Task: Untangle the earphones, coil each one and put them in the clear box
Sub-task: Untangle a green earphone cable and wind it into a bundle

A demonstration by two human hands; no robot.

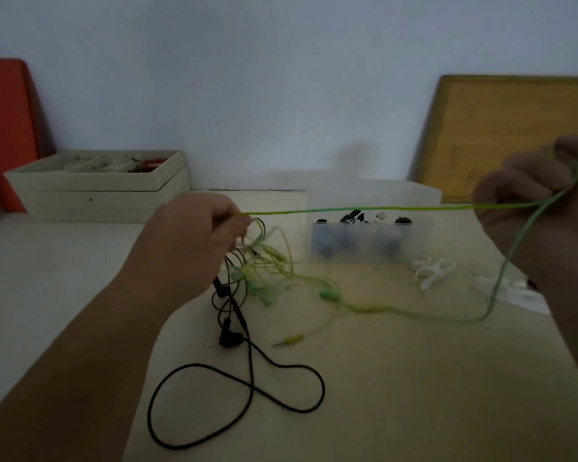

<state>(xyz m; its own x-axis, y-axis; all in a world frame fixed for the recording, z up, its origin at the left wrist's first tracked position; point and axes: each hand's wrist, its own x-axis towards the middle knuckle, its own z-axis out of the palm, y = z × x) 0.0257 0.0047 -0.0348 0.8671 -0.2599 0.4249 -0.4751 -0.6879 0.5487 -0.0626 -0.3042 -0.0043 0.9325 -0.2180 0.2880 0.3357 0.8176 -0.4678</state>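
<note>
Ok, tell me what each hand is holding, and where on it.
Both hold the green cable: the left hand grips it at the tangle, the right hand further along, where it bends downward.

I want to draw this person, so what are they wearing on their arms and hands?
Nothing shows: the left hand and right hand are bare, with no gloves, rings or watch visible, and both forearms are bare with no sleeve in view.

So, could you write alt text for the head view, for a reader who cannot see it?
Two hands stretch a green earphone cable taut above a table: the left hand pinches it beside a tangle of green and black earphones, and the right hand grips it off to the right. A clear box holding small items stands behind the cable.
</note>
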